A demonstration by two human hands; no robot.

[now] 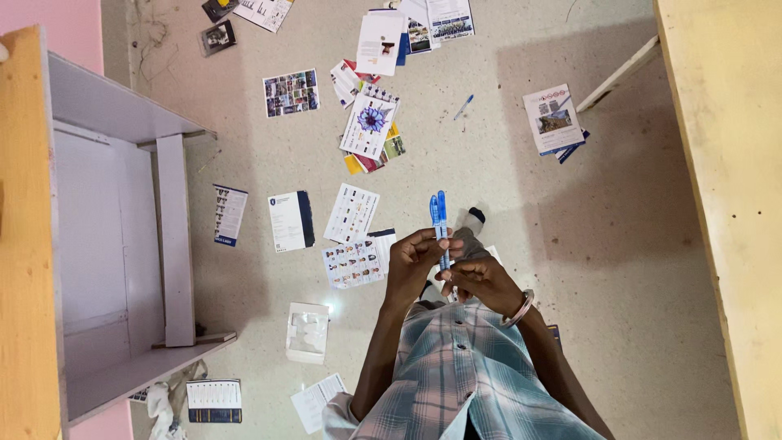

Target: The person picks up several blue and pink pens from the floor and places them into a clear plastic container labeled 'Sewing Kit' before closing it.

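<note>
I am standing and looking straight down at the floor. My left hand [414,259] and my right hand [481,281] meet in front of my checked shirt, and both hold two blue pens [440,224] side by side. The pens point away from me, their upper ends sticking out above my fingers. A bangle sits on my right wrist. My foot in a sock [471,222] shows just beyond the pens.
Leaflets and cards lie scattered on the speckled floor, among them a flower-print sheet [371,122] and a booklet [554,119]. Another blue pen [463,107] lies further off. A white box [308,332] sits near my feet. A grey shelf unit [114,244] stands left, a wooden board [725,163] right.
</note>
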